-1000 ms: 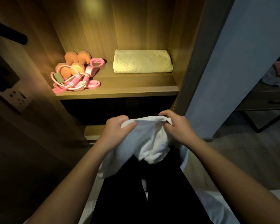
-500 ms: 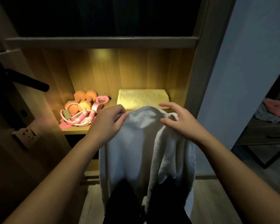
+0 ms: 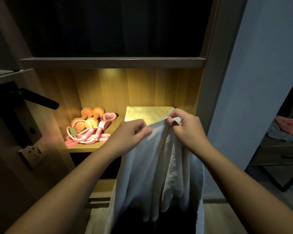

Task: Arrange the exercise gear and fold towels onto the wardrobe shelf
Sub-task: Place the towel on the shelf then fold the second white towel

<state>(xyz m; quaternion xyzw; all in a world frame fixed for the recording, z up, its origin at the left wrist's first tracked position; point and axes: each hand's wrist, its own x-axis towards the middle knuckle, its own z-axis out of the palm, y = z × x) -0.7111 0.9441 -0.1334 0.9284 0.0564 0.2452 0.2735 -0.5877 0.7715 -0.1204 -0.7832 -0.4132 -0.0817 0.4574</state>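
While stretched forward, left hand (image 3: 128,134), right hand (image 3: 187,128) pinch white towel (image 3: 142,168) top edge.

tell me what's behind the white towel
A folded yellow towel on the lit shelf; the white towel covers its front edge and the dark space below.

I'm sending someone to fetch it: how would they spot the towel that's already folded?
Find the lit wardrobe shelf. On its right half lies the folded yellow towel. The white towel hangs unfolded from the left hand and right hand, and the orange dumbbells sit left.
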